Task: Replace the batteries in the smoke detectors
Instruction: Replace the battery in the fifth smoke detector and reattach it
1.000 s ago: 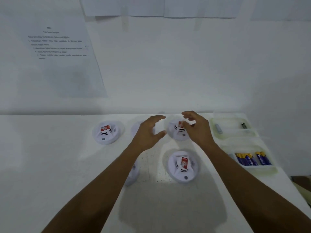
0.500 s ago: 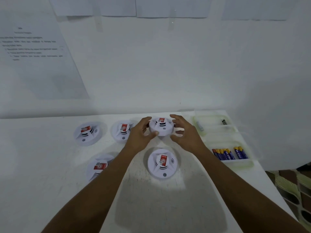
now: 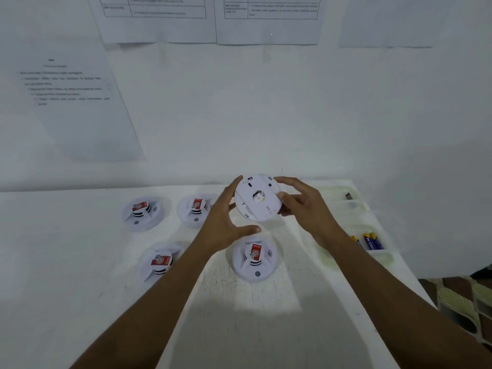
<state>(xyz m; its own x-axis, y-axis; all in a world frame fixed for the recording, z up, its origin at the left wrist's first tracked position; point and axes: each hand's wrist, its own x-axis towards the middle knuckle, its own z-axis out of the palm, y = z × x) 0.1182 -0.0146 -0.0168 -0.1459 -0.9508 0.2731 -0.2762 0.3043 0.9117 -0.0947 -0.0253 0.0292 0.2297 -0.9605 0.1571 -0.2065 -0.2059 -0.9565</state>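
A round, smooth white plastic smoke detector [image 3: 257, 198] is hovering above the white table [image 3: 66, 262], flat back facing the camera. The left hand [image 3: 223, 222] is cupping its left rim with curled fingers; the right hand [image 3: 303, 206] is pinching the right rim.

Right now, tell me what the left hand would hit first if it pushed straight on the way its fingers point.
The left hand meets the upturned smoke detector, which it holds by the rim; beyond that, probably the wall, though depth is unclear.
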